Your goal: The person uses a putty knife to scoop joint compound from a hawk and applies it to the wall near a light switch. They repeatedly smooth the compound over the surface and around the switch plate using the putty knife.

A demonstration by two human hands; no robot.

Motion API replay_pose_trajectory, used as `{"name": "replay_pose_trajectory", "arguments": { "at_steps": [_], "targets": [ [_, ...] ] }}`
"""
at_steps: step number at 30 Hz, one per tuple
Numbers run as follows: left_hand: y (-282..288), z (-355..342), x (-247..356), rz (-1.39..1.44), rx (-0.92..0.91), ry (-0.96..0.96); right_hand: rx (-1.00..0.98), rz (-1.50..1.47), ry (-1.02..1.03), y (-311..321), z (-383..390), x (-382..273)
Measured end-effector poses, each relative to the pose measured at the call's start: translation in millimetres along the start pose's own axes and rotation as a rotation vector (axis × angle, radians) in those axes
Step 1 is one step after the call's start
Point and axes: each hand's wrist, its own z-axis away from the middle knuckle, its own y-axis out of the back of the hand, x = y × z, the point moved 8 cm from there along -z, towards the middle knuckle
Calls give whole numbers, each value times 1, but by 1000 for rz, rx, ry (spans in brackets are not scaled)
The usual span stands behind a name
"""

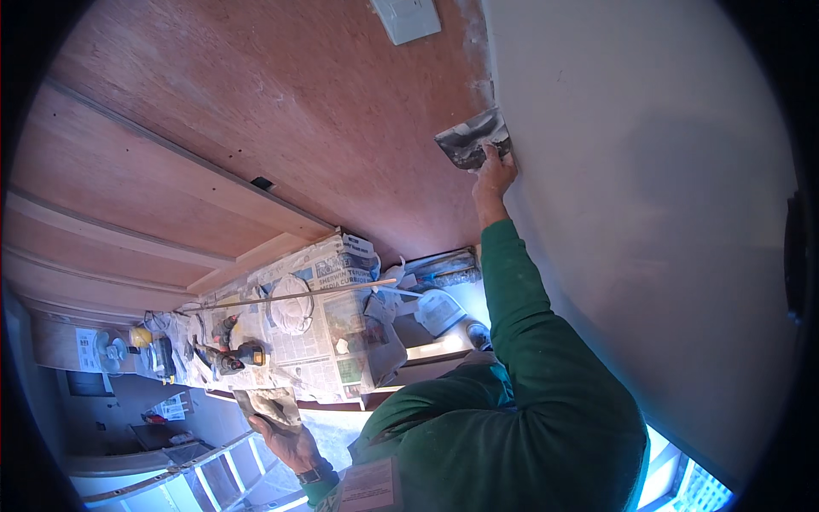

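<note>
In my raised right hand [492, 177] is a wide flat filling blade [467, 143]. Its edge lies against the reddish wooden panel [341, 119], close to the corner where the panel meets the pale wall [631, 196]. White smears mark the panel along that corner. Low on the left, my left hand [288, 441] grips a second flat metal blade [271, 407] with greyish-white patches on it. That blade is held beside the front edge of a newspaper-covered worktop [303, 358]. Both arms wear green sleeves.
Cordless power tools [229, 357] and a crumpled white round item [292, 305] lie on the newspaper, with a long thin stick [333, 291] across it. A white dustpan-like piece [438, 312] is near the corner. A ladder [209, 478] stands lower left. A white switch plate [407, 19] sits high on the panel.
</note>
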Motion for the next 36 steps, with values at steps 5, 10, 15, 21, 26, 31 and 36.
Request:
{"name": "replay_pose_trajectory", "arguments": {
  "at_steps": [5, 10, 15, 21, 26, 31, 36],
  "targets": [
    [0, 2, 3, -21, -14, -23, 17, -30, -87, 29, -8, 43],
    [2, 7, 4, 66, 17, 4, 46, 1, -132, 57, -9, 77],
    [6, 12, 7, 34, 37, -20, 38, 156, -288, 90, -4, 103],
    [33, 9, 4, 117, 61, 40, -221, -43, -506, 96, 72, 77],
    [26, 0, -12, 154, 33, 153, -443, -136, -925, 75, 183, 27],
    [-21, -2, -47, 207, -138, 351, -699, -246, -1209, 48, 303, -42],
    [-72, 2, -73, 224, -328, 439, -883, -73, -1334, 39, 373, -97]
  ]
}}
